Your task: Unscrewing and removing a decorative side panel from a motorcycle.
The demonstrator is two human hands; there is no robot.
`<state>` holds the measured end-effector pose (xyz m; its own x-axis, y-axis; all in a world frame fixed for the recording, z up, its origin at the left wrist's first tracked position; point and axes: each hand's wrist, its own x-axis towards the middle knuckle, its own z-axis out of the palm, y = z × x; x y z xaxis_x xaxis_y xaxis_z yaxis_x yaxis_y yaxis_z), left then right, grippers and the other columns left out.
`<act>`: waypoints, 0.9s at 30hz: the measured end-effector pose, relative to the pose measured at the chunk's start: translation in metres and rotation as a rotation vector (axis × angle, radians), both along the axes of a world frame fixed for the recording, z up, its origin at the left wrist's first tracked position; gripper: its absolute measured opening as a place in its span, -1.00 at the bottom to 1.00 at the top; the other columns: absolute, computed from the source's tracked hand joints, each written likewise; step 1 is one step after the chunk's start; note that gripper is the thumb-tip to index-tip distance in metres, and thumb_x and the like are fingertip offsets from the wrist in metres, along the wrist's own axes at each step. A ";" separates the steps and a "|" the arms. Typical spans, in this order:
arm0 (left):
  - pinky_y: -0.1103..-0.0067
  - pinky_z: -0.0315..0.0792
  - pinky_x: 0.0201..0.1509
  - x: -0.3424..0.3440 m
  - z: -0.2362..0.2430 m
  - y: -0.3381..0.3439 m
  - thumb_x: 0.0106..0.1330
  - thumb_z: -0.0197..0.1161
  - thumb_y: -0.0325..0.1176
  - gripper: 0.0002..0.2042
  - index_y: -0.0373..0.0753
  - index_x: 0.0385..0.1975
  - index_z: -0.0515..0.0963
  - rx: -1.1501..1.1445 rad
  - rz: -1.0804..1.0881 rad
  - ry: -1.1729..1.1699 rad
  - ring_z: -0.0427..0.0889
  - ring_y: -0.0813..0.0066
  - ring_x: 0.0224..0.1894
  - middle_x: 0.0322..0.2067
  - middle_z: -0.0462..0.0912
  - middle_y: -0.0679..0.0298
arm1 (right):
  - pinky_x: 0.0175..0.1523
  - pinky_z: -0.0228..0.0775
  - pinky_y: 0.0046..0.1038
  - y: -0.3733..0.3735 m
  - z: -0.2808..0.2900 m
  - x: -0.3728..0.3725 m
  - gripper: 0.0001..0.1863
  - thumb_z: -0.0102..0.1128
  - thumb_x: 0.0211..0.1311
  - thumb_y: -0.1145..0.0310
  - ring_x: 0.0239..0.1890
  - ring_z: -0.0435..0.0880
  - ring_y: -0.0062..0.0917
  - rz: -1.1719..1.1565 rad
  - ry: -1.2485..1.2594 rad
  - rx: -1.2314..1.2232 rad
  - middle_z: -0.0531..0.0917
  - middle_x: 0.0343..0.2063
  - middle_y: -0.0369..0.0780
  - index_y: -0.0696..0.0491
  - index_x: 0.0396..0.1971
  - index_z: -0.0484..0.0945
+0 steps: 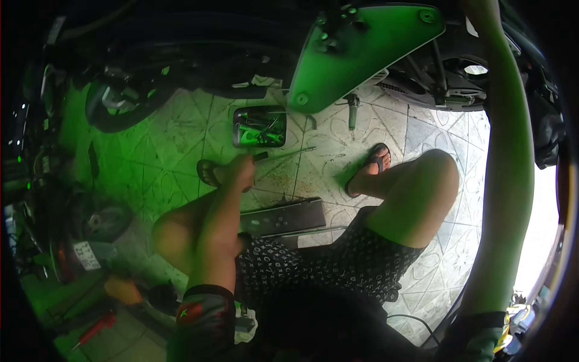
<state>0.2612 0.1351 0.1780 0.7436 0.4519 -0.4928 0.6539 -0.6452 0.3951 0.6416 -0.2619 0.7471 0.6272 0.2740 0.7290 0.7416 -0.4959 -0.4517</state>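
Left grip (pixel 243 172): my fingers curl around the dark handle of a long metal tool (pixel 292 153), its shaft pointing toward three o'clock.
Right grip (pixel 480 11): up between one and two o'clock, near the motorbike (pixel 422 89); cut off, I cannot tell its state.
Tray (pixel 260 145): past twelve o'clock from my left grip.

Room btwn rod (pixel 286 157) & R foot (pixel 377 167); panel (pixel 362 63) blocks far side.

likely motorbike workshop: tool tray (pixel 260 144), motorbike wheel (pixel 101 120)
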 end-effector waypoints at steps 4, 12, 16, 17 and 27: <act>0.11 0.55 0.04 0.025 -0.053 -0.063 0.38 0.12 -0.29 -0.61 -0.19 0.18 0.51 0.191 -0.361 0.059 0.69 -0.12 0.00 0.04 0.66 -0.14 | -0.37 0.41 -0.29 -0.002 -0.028 0.013 -0.32 0.06 0.51 -0.19 -0.61 0.56 -0.39 -0.068 -0.129 -0.074 0.61 -0.66 -0.17 0.19 -0.42 0.74; 0.08 0.49 0.14 0.040 -0.087 -0.095 0.42 0.13 -0.23 -0.58 -0.23 0.23 0.49 0.284 -0.403 0.080 0.66 -0.08 0.12 0.03 0.65 -0.16 | -0.43 0.36 -0.29 -0.014 -0.013 0.017 -0.31 0.05 0.49 -0.26 -0.69 0.46 -0.41 -0.062 0.036 -0.181 0.58 -0.71 -0.26 0.09 -0.52 0.69; 0.11 0.57 -0.03 0.043 -0.055 -0.103 0.33 0.26 -0.26 -0.63 -0.33 0.05 0.56 0.159 -0.538 0.195 0.75 -0.02 -0.12 -0.13 0.72 -0.12 | -0.34 0.41 -0.29 -0.004 -0.009 0.011 -0.32 0.04 0.46 -0.30 -0.56 0.55 -0.38 -0.074 -0.068 -0.153 0.63 -0.60 -0.20 0.05 -0.48 0.72; 0.18 0.58 -0.10 0.060 -0.030 -0.119 0.32 0.27 -0.29 -0.68 -0.33 -0.02 0.58 0.021 -0.544 0.300 0.76 0.03 -0.18 -0.19 0.72 -0.08 | -0.34 0.41 -0.29 -0.007 -0.010 0.010 -0.32 0.04 0.46 -0.30 -0.56 0.55 -0.38 -0.075 -0.077 -0.156 0.63 -0.60 -0.20 0.05 -0.48 0.72; 0.45 0.55 -0.39 0.002 0.283 -0.218 0.43 0.19 -0.43 -0.57 -0.37 0.28 0.47 -0.956 0.031 0.043 0.61 0.40 -0.52 -0.40 0.66 0.16 | -0.14 0.48 -0.46 -0.039 -0.060 -0.019 -0.71 0.21 0.51 0.19 -0.30 0.64 -0.52 -0.056 -0.298 0.459 0.65 -0.34 -0.17 0.14 -0.13 0.68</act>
